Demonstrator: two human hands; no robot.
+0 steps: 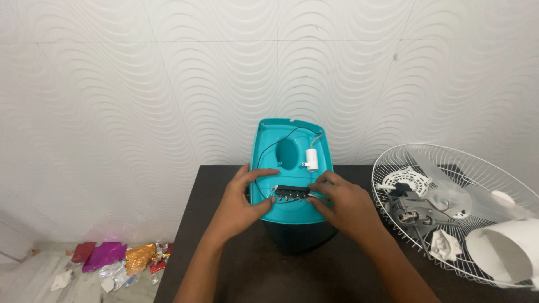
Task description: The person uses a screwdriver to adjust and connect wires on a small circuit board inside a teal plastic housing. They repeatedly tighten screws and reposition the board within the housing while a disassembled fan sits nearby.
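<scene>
A teal plastic housing [292, 146] stands on a dark base [297, 235] on the table, its open inside facing me. In it sit a white cylindrical capacitor [312, 159], a round recess and thin black wires. A small black switch block [292, 192] lies across its lower part. My left hand [240, 203] grips the housing's left edge, thumb on its front lip and index finger near the block's left end. My right hand [342, 203] pinches the block's right end with its fingertips.
The dark table [224, 269] ends at the left. A white wire fan guard [449, 207] lies at the right, holding a fan motor [412, 210], white plastic parts and a white tube. Shiny coloured wrappers [118, 258] litter the floor at the lower left. A patterned white wall stands behind.
</scene>
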